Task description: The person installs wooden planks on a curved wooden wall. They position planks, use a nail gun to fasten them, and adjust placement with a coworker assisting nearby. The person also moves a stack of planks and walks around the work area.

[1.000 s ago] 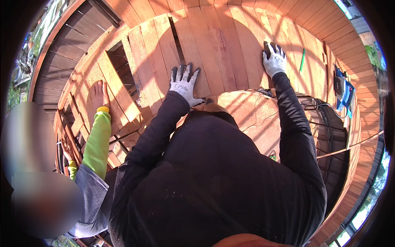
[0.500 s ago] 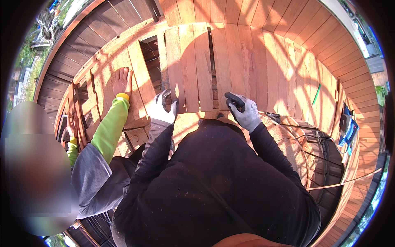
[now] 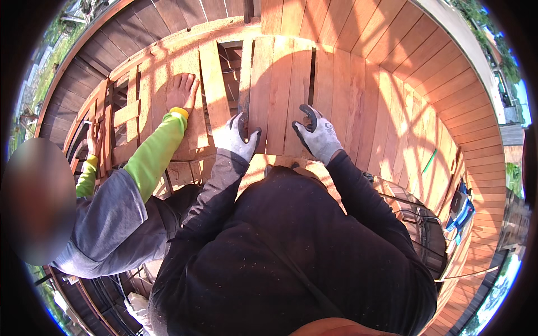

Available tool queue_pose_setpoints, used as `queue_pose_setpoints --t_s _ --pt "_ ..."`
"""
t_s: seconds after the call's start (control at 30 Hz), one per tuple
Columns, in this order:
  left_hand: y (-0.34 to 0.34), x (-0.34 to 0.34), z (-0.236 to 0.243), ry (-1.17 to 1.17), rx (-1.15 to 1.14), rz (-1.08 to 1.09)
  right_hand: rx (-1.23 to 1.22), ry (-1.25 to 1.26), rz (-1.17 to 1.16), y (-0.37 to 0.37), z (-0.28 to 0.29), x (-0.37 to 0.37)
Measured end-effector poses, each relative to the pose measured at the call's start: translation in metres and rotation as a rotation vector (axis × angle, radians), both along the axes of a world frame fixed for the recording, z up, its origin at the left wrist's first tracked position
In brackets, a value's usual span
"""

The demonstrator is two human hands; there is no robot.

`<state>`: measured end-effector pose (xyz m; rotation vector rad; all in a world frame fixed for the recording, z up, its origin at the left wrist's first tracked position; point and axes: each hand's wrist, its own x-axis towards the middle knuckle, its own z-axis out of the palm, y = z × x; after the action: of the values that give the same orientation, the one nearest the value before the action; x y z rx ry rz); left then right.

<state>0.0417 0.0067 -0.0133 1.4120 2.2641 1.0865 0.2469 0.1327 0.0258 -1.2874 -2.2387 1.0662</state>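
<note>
My left hand [image 3: 240, 138], in a grey-white glove with black fingertips and palm, is at the near end of the wooden planks [image 3: 278, 95]. Its thumb and fingers stand apart in a curve, with nothing seen between them. My right hand [image 3: 318, 134], gloved alike, is a little to the right over the same row of boards. Its thumb and fingers are spread too, pointing toward the left hand. Several planks lie side by side between and beyond my hands, with a narrow dark gap [image 3: 312, 73] among them. Whether my fingertips touch the wood I cannot tell.
A co-worker in green sleeves sits at my left, one bare hand [image 3: 184, 92] flat on a board. Wider openings [image 3: 230, 67] show framing below. A blue power tool [image 3: 460, 213] lies at the far right near a green strip [image 3: 430, 161]. A curved slatted wall [image 3: 386, 33] rises beyond.
My right hand has opened from a curled shape and come closer to the left hand. The view has turned, so the planks and the co-worker's near hand appear further right.
</note>
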Motion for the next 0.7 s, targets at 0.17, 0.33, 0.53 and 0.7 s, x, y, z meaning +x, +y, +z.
queue_pose_setpoints --t_s 0.17,0.33,0.53,0.7 --pt "0.062 -0.007 0.02 -0.088 -0.072 -0.092 0.004 -0.141 -0.131 0.016 -0.009 -0.031" --pt "0.12 -0.032 -0.023 -0.03 -0.275 0.019 -0.019 -0.296 -0.188 0.029 -0.02 -0.059" --pt "0.156 -0.062 -0.056 -0.168 -0.325 0.053 -0.151 -0.263 -0.321 0.042 -0.009 -0.074" --pt "0.164 -0.081 -0.055 -0.369 -0.498 0.031 -0.163 -0.34 -0.369 0.053 -0.021 -0.08"
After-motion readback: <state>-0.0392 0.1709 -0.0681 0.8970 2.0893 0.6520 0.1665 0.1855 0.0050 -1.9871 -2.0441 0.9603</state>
